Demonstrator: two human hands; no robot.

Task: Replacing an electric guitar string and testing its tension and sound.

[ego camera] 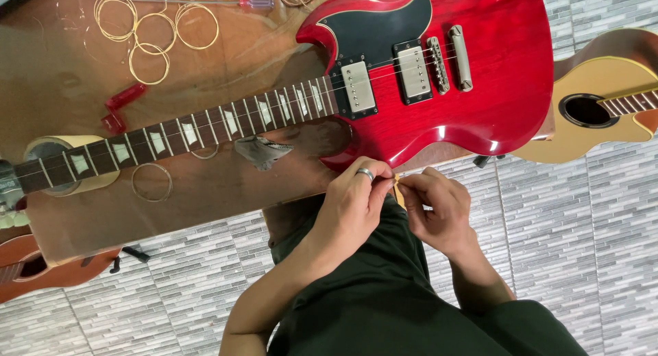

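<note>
Right below the lower edge of the red electric guitar (439, 75), the left hand (353, 205) and the right hand (439, 212) meet fingertip to fingertip. Both are closed in a pinch on one small yellowish piece (396, 183) held between them; it is too small and too covered by the fingers to tell what it is. The left hand wears a ring (365, 172) on one finger. Both hands hang over the person's dark green lap, just off the edge of the wooden table (205, 198) on which the guitar lies.

The guitar rests flat with its body toward the right hand's side and its neck (185, 133) running away past the left hand. A crumpled grey cloth (262, 152) lies just under the neck, near the body. Farther along the neck, a roll of tape (48, 154) sits beneath it, and a loose coiled string (151, 182) lies just beside it. Beyond the neck lie more coiled strings (154, 30), a screwdriver (226, 2) and two small red pieces (120, 106). An acoustic guitar (603, 102) lies past the red guitar's body, on the tiled floor.
</note>
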